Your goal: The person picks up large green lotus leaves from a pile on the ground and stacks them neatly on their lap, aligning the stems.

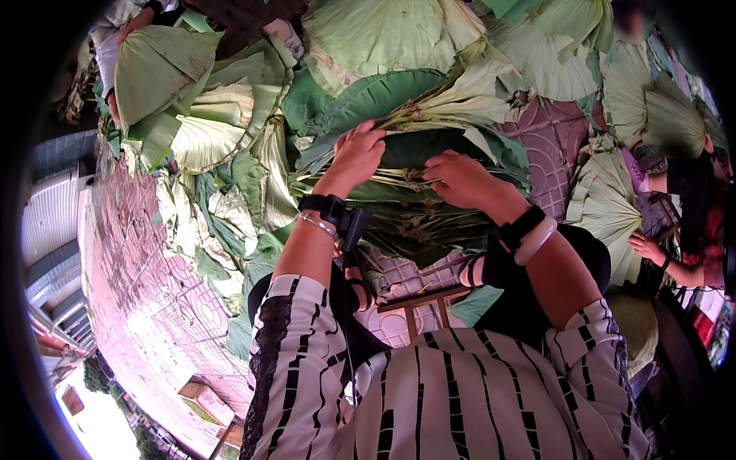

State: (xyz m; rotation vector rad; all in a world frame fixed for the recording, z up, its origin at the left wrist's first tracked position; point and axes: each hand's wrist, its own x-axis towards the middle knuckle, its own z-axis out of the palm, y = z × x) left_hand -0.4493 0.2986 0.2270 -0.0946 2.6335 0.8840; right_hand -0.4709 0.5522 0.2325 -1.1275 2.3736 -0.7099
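Note:
My left hand (pixel 359 156) bends its fingers over the left side of a dark green lotus leaf (pixel 418 149) in front of me. The thumb is mostly hidden. Across from it, my right hand (pixel 464 180) curls its fingers onto the leaf's near edge, close to a gathered brown centre. Under both hands lies a thick stack of folded lotus leaves (pixel 414 222), their edges layered toward my knees. Just beyond, a paler bundle of folded leaves (pixel 452 100) rests with its stalk ends pointing left.
Large lotus leaves (pixel 391 38) are heaped ahead, and limp ones (pixel 226 211) lie at the left. A person's hand (pixel 648 248) touches a fanned leaf (pixel 602 203) at the right. Another person at the upper left holds a folded leaf (pixel 165 77). Pink paving (pixel 176 307) spreads leftward.

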